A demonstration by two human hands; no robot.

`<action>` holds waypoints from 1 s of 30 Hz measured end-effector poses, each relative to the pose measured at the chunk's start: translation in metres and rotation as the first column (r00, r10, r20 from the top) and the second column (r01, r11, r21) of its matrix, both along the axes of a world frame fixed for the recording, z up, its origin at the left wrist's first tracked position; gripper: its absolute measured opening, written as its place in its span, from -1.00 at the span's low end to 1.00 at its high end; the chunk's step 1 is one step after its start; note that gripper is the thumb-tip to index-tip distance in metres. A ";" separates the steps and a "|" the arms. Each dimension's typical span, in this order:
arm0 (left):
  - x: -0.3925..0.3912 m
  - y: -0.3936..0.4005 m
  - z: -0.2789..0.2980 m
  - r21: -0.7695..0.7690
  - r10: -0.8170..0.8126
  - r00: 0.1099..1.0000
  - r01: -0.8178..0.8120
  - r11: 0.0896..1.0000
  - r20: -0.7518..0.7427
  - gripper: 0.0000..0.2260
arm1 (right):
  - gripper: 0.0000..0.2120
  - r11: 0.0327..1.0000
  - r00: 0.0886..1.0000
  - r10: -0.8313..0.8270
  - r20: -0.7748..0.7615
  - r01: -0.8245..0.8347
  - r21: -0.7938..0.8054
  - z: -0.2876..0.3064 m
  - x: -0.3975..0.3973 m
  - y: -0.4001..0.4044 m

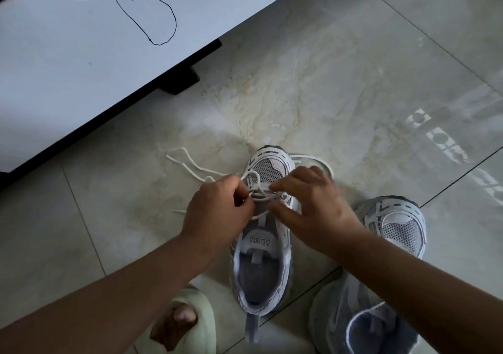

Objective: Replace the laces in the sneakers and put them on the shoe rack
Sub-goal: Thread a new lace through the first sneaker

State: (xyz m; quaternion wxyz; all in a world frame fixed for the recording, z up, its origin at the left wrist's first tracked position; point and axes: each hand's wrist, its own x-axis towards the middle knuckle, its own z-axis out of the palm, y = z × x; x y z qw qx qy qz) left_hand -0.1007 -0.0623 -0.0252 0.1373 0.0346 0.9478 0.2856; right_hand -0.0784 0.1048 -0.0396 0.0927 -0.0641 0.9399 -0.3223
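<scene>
White cabinet panel (81, 62), upper left, bears a hand-drawn black outline. Loose white lace (187, 163) trails across the tiled floor (353, 68) leftward from the centre sneaker. Green slipper (190, 315), toes exposed, sits at lower left. Left hand (217, 212): fingers curled, pinching the lace at the lower eyelets. Centre sneaker (262, 272) stands upright on the floor, long axis near vertical in view, toe pointing away from the person, heel nearest; white and grey mesh upper, printed tongue label, lace threaded only near the toe. Right hand (310, 204): forefinger and thumb spread, tips at the lace crossing; grip cannot be confirmed. Second sneaker (397, 225), matching, lies just right, partly hidden by the forearm, toe likewise away.
</scene>
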 end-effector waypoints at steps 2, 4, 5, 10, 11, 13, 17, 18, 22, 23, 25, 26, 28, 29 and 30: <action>-0.001 0.001 0.000 0.008 0.001 1.000 -0.001 1.000 0.017 -0.88 | -0.75 1.000 0.999 -0.023 0.023 0.023 -0.012 0.000 -0.006 -0.013; -0.002 0.001 0.000 0.020 0.002 1.000 -0.003 1.000 0.025 -0.89 | -0.86 0.999 0.997 -0.034 0.072 0.032 0.027 -0.001 -0.010 -0.019; -0.002 0.002 -0.001 0.023 0.001 1.000 -0.002 1.000 0.025 -0.90 | -0.88 0.999 0.997 -0.016 0.070 0.012 0.053 -0.002 -0.012 -0.019; -0.003 -0.003 -0.003 0.009 0.010 1.000 -0.010 1.000 0.005 -0.91 | -0.89 0.993 0.998 -0.060 -0.032 0.063 0.097 -0.001 -0.007 0.009; -0.003 -0.003 -0.004 0.012 0.018 1.000 -0.018 1.000 -0.001 -0.91 | -0.87 0.989 0.995 -0.101 -0.028 0.103 0.105 -0.003 -0.002 0.022; -0.002 -0.004 -0.004 0.031 0.033 0.999 -0.032 0.999 -0.009 -0.91 | -0.83 0.979 0.987 -0.161 0.012 0.159 0.126 -0.004 0.008 0.044; -0.002 -0.001 -0.003 0.047 -0.003 1.000 0.003 0.999 0.007 -0.80 | -0.84 0.984 0.982 -0.162 0.095 0.154 0.086 -0.004 0.018 0.044; -0.002 -0.001 -0.003 0.045 -0.013 1.000 0.012 0.999 0.015 -0.74 | -0.81 0.989 0.984 -0.144 0.101 0.139 0.052 -0.003 0.016 0.037; -0.002 0.000 -0.004 0.044 -0.006 1.000 0.005 0.999 0.022 -0.81 | -0.62 0.999 0.995 -0.028 0.100 0.029 -0.014 -0.004 0.001 0.015; -0.002 0.000 -0.004 0.046 -0.004 1.000 0.003 0.999 0.023 -0.84 | -0.72 1.000 0.998 -0.005 0.069 0.006 -0.014 -0.006 -0.002 0.012; -0.002 0.000 -0.004 0.048 0.000 1.000 -0.001 0.999 0.018 -0.89 | -0.88 1.000 1.000 0.023 -0.007 -0.023 -0.020 -0.008 -0.007 0.008; -0.002 -0.001 -0.004 0.047 0.004 1.000 -0.005 0.999 0.015 -0.90 | -0.89 0.999 0.999 0.038 -0.015 -0.038 -0.021 -0.009 -0.006 0.008; -0.002 -0.001 -0.004 0.036 0.013 1.000 -0.013 0.999 0.009 -0.91 | -0.92 0.998 0.997 0.069 -0.038 -0.069 0.009 -0.009 -0.003 0.014; -0.002 -0.001 -0.004 0.032 0.013 1.000 -0.013 0.999 0.002 -0.92 | -0.92 0.997 0.995 0.075 -0.067 -0.073 0.033 -0.009 0.000 0.018; -0.002 0.000 -0.005 0.032 0.009 1.000 -0.009 0.999 -0.009 -0.93 | -0.92 0.996 0.993 0.079 -0.087 -0.074 0.050 -0.009 0.004 0.024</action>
